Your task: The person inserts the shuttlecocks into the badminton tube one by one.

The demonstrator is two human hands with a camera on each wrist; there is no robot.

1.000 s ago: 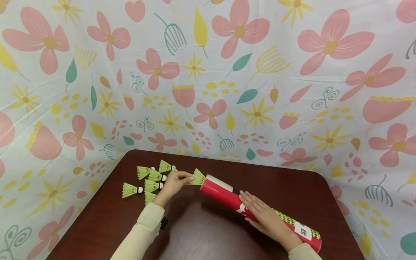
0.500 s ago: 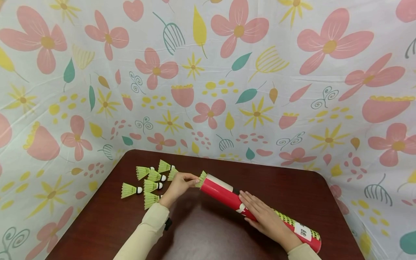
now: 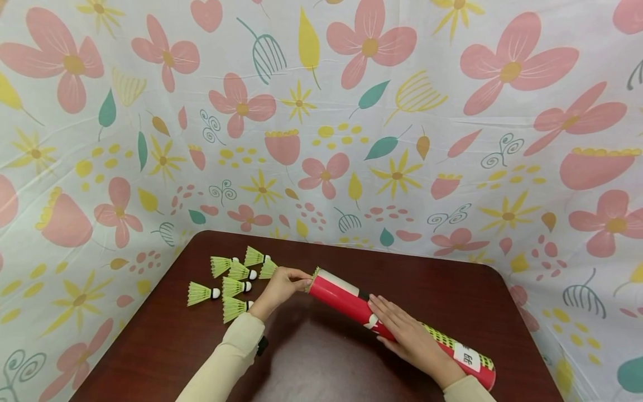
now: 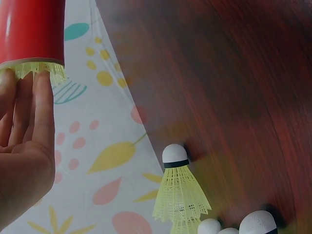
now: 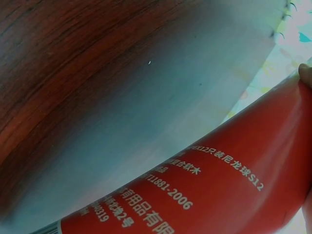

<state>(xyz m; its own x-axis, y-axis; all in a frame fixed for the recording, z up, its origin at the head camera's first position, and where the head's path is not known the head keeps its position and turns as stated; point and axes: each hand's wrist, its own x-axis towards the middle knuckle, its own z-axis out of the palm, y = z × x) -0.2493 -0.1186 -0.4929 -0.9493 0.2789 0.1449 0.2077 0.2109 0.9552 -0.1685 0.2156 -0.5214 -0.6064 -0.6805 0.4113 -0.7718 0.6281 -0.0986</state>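
My left hand is at the mouth of a red shuttlecock tube, thumb and fingers on the skirt edge of a yellow shuttlecock. Only a short fringe of that skirt sticks out past the rim; the rest is hidden inside. My right hand grips the tube around its middle, fingers laid over the top and thumb along the near side. The tube slants, with its mouth up and to the left and its far end low at the right. White printed text covers the red wall in the right wrist view.
Several yellow shuttlecocks with white heads lie on the dark wooden table left of my left hand, one shuttlecock outermost. Another shuttlecock shows in the left wrist view. A flowered cloth hangs behind the table.
The shuttlecock at the left hand has slid into the tube, from nearly its whole skirt showing to just a fringe. The left hand moved right with it; the right hand kept its grip.
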